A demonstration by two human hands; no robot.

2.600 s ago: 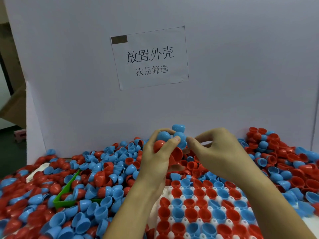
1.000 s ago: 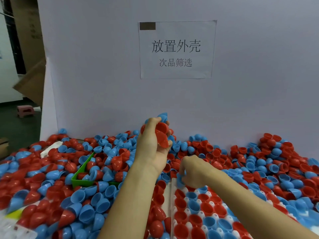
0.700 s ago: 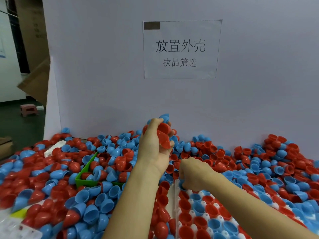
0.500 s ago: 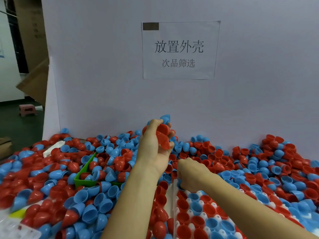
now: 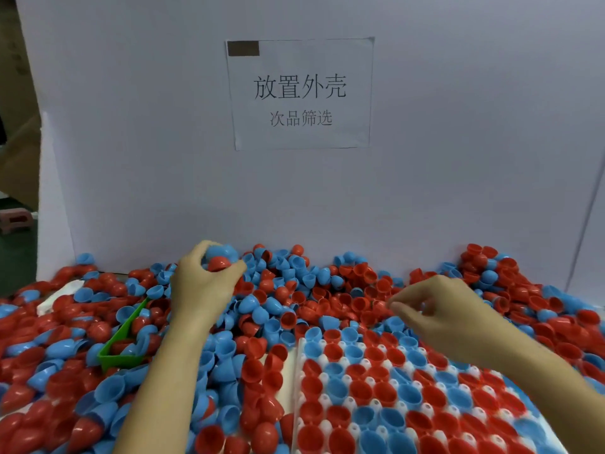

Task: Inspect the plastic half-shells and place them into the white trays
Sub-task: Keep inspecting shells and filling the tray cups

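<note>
Left hand, left of centre, grips a small clutch of half-shells, blue and red, raised above the loose pile that spreads across the middle of the frame. Right hand, centre right, hovers over the pile's near edge, fingers loosely curled; I see nothing held in it. White tray, lower right, is filled with red and blue shells. A green scoop sits lower left. A paper sign hangs on the backboard, top centre.
</note>
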